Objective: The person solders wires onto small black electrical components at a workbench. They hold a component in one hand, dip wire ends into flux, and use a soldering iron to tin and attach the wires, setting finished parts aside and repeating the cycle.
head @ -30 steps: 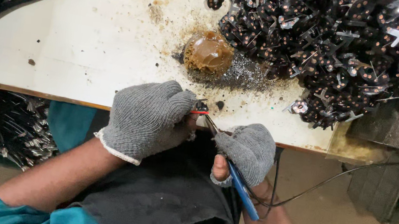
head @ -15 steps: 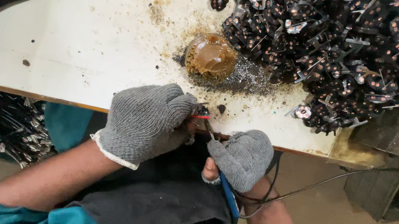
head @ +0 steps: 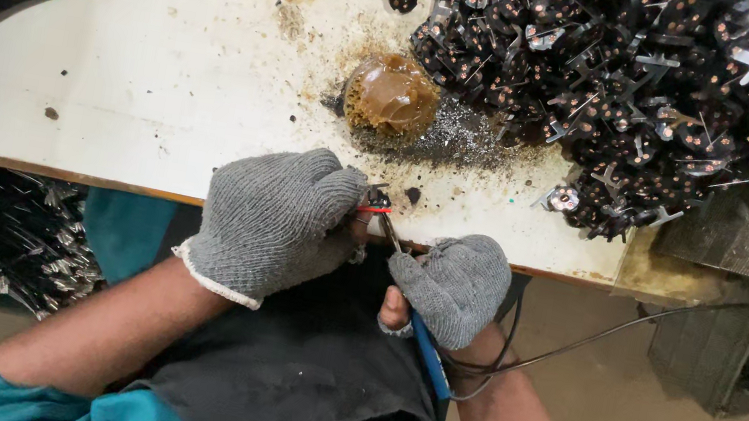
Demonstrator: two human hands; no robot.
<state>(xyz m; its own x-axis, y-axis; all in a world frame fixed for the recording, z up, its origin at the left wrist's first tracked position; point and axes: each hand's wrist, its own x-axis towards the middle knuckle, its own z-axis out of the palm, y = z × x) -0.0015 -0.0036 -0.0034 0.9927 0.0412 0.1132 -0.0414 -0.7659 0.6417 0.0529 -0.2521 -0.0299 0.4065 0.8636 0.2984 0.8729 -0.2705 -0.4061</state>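
The grey-gloved left hand (head: 277, 215) is pinching a small black red-wired part (head: 377, 204) steady at the white table's edge (head: 145, 187) while, at its four o'clock, the grey-gloved right hand (head: 451, 284) is gripping a blue-handled soldering iron (head: 430, 354), tip angled onto the part.

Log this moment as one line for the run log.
left hand: pinches small part | right hand: holds soldering iron, tip at part | table edge

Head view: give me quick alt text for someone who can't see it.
Two grey-gloved hands meet at the near edge of a stained white table: the left hand pinches a small part with a red wire, and the right hand holds a blue-handled soldering iron with its tip at that part. Behind lie a brown lump of flux and a heap of small black metal parts.
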